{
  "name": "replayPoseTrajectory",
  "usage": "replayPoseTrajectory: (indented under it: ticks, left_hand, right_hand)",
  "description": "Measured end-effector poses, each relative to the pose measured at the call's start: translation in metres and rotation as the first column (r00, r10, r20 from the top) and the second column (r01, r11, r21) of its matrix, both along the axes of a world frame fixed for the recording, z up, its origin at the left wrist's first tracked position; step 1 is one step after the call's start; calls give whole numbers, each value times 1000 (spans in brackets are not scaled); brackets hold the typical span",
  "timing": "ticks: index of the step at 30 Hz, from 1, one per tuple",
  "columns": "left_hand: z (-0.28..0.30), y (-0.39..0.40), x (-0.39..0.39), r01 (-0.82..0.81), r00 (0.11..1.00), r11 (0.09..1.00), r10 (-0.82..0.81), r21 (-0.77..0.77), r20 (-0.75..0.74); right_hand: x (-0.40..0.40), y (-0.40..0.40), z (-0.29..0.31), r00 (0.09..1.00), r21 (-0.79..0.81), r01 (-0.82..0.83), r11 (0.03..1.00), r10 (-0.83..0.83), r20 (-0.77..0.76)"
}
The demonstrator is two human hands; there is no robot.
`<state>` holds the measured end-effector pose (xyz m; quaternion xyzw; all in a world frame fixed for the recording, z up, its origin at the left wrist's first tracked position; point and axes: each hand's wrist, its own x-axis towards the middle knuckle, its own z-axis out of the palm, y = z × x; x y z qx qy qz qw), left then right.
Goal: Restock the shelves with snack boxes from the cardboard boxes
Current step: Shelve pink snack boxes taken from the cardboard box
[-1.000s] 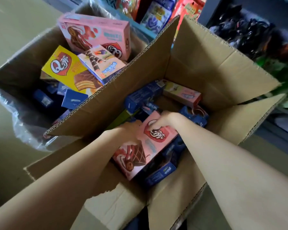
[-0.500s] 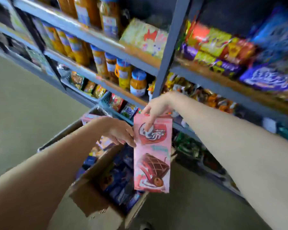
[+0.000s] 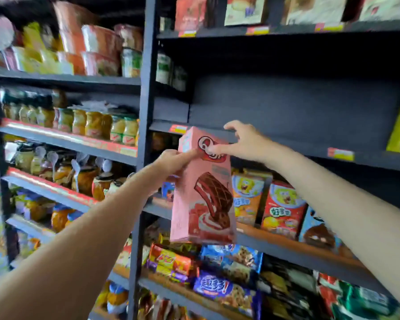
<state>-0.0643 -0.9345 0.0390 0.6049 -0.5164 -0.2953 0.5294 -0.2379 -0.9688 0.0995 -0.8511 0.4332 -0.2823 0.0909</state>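
Right now both hands hold a tall pink cardboard snack box (image 3: 202, 188) printed with a chocolate wafer cake, upright and slightly tilted in the air in front of the dark metal shelving. The left hand (image 3: 171, 161) pinches the box's upper left edge, thumb on the printed front and the other fingers out of sight behind it. The right hand (image 3: 245, 140) pinches the top right corner near the logo, thumb on the front, its other fingers loosely curled above. The box's top is level with the front lip of the bare dark shelf board (image 3: 286, 144), which looks like the spot meant for it; its lower end hangs in front of the shelf of cartoon-printed snack boxes (image 3: 284, 209) below.

As for handling, the box seems light, since two fingertip pinches at the top carry it. Thin card like this should be stiff along its edges and corners but liable to dent on the broad faces, so those edges are the best places to hold. A glossy print could slip in a weak pinch.
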Motion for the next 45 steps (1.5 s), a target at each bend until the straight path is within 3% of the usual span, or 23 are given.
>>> replayPoseTrajectory:
  ticks: [3, 6, 8, 10, 12, 14, 16, 20, 21, 24, 26, 29, 34, 38, 41, 45]
  left_hand:
    - [42, -2, -67, -93, 994, 982, 83, -166, -70]
    - [79, 3, -116, -94, 994, 982, 83, -166, -73]
    - [99, 7, -132, 19, 978, 982, -57, -186, -201]
    - [108, 10, -136, 154, 925, 960, -223, -235, -308]
    - [103, 8, -136, 247, 931, 958, -276, -144, -240]
    - [98, 3, -145, 384, 899, 922, -386, -51, -205]
    - [99, -3, -155, 469, 858, 879, -476, -86, -193]
    - [104, -15, -152, 519, 816, 832, -551, -197, -176]
    - [103, -16, -148, 521, 815, 828, -554, -208, -167]
    - [101, -16, -135, 465, 858, 860, -496, -209, -132]
    - [105, -16, -128, 457, 865, 869, -484, -190, -131]
    - [110, -15, -118, 457, 852, 857, -499, -240, -159]
    - [105, -27, -105, 532, 776, 768, -610, -357, -156]
    - [114, -44, -118, 494, 826, 789, -557, -365, -84]
    - [124, -63, -145, 484, 850, 797, -527, -360, -25]
    - [126, -72, -218, 610, 761, 690, -647, -390, 44]
  right_hand:
    - [-48, 5, -4, 993, 218, -113, 969, 103, 54]
    - [-81, 4, 0, 935, 225, -176, 958, 92, 341]
    - [-108, -2, 13, 830, 276, -301, 913, 108, 547]
    - [-134, -3, 28, 676, 354, -494, 794, 95, 730]
    - [-153, -5, 34, 504, 298, -669, 681, 121, 855]
    - [-158, -9, 38, 402, 251, -760, 600, 130, 906]
    - [-152, -9, 42, 350, 230, -807, 543, 128, 928]
    - [-159, -3, 55, 286, 162, -811, 563, 139, 948]
    - [-163, -2, 56, 300, 160, -803, 575, 158, 941]
    - [-161, -19, 55, 513, 321, -650, 689, 85, 854]
    - [-151, -28, 56, 599, 361, -518, 775, 27, 800]
    - [-138, -31, 62, 612, 343, -502, 794, 46, 789]
    - [-139, -28, 67, 665, 357, -672, 649, 318, 676]
    - [-147, -28, 69, 719, 331, -566, 755, 255, 647]
    - [-177, -37, 75, 752, 242, -381, 892, 146, 643]
    - [-235, -38, 77, 628, 54, -164, 985, 62, 776]
